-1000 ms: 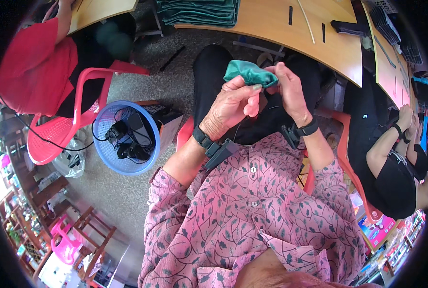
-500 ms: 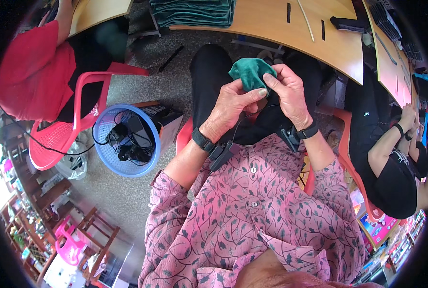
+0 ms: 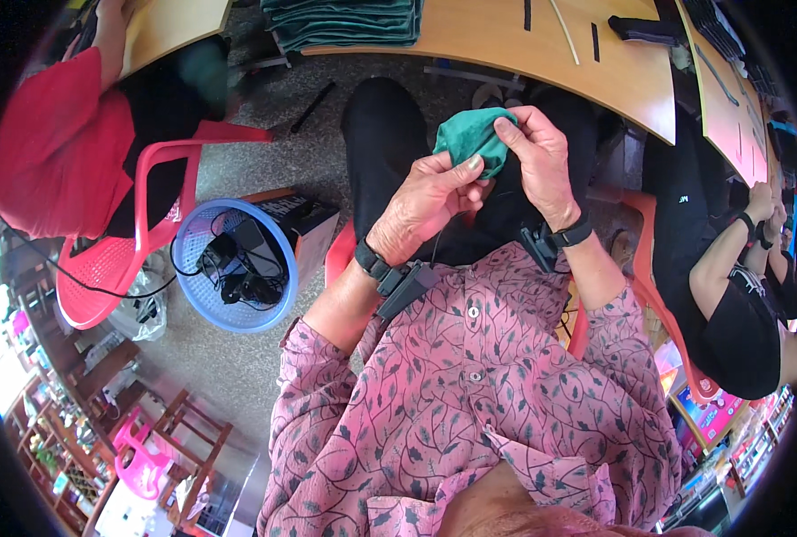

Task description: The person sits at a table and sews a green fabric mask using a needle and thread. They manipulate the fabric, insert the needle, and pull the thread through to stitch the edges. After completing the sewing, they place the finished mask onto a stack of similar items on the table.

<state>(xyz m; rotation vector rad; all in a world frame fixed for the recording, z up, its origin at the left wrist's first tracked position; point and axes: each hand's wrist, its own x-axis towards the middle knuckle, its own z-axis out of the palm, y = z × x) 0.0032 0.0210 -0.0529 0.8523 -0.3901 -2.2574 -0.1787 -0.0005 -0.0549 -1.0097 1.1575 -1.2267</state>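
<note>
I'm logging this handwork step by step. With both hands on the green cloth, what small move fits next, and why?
Probably a short pull apart to spread it: the green cloth sits bunched over the lap, pinched by the left hand from below and the right hand from above.

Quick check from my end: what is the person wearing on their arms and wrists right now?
Both hands are bare, no gloves. The left hand has a black strap on its wrist with a small black device clipped below it. The right hand has a matching black wrist strap and device, with a thin cable nearby. The sleeves are pink with a dark leaf print, pushed up the forearms.
</note>
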